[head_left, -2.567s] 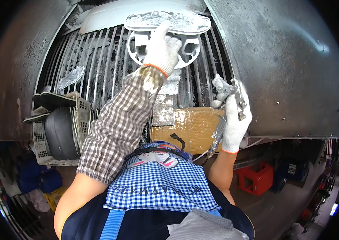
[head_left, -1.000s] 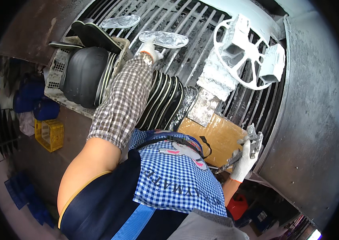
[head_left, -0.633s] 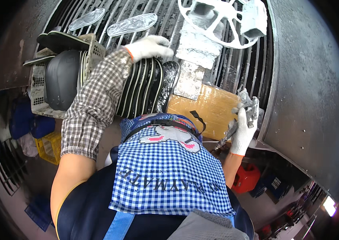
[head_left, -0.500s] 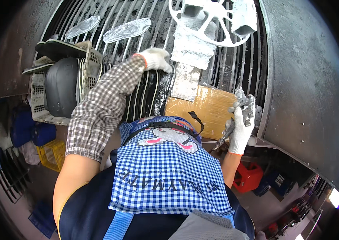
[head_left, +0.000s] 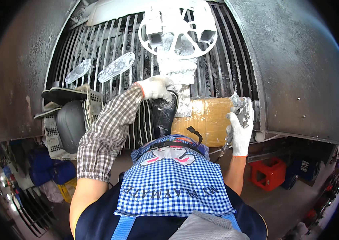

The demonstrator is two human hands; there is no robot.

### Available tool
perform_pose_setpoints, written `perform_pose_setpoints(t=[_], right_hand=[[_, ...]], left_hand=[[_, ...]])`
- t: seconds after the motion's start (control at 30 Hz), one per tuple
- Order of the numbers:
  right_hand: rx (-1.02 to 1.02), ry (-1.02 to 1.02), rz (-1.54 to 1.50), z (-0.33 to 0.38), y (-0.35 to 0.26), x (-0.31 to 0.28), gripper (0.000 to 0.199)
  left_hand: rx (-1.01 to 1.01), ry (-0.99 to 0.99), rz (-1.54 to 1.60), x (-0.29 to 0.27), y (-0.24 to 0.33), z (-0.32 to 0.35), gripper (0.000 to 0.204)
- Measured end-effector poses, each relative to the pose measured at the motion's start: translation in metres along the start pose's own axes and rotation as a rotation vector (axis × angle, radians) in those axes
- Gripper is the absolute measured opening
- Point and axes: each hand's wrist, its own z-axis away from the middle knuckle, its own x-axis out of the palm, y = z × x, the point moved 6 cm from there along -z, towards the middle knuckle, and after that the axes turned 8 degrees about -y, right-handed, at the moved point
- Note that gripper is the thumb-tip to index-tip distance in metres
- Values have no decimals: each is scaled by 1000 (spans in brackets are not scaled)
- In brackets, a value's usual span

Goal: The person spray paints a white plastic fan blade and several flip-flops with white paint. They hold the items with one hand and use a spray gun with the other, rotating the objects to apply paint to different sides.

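My left hand (head_left: 157, 88), in a white knit glove, is closed on the top end of a black shoe sole (head_left: 164, 116) and tilts it out from the row. More black soles (head_left: 142, 124) with pale edges stand packed on edge beside it, partly behind my checked sleeve. My right hand (head_left: 242, 128), gloved too, grips a paint-crusted spray gun (head_left: 239, 106) with its nozzle pointing away from me. From the gun a hose (head_left: 225, 149) runs down.
A white-crusted spoked wheel (head_left: 177, 52) stands ahead over a slatted grate (head_left: 109, 44). Two silvery sole-shaped pieces (head_left: 116, 67) lie on the slats. A taped cardboard surface (head_left: 207, 120) lies between my hands. Left is a plastic crate (head_left: 53, 130) with black soles; metal walls (head_left: 293, 72) flank both sides.
My left hand has drawn the end sole away from the row, so its broad glossy face now shows. The right hand still holds the spray gun. The whole view has shifted.
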Motion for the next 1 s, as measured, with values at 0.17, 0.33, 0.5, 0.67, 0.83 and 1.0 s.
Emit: perform_pose_setpoints(t=[0.17, 0.33, 0.5, 0.67, 0.83, 1.0], right_hand=[[-52, 8, -59, -6, 7, -11, 76], [-82, 45, -78, -5, 8, -22, 74], [-145, 67, -48, -3, 8, -25, 73], [-87, 64, -108, -2, 10, -21, 75], [-113, 63, -80, -1, 11, -24, 75], [-116, 60, -64, 0, 10, -25, 75]], left_hand=[[276, 215, -48, -31, 91, 65, 59], [383, 570, 318, -105, 131, 125, 63], [614, 676, 741, -180, 116, 117, 46], [677, 788, 725, -228, 105, 114, 38], [619, 759, 726, -242, 86, 103, 43], [616, 787, 759, -246, 82, 98, 33]])
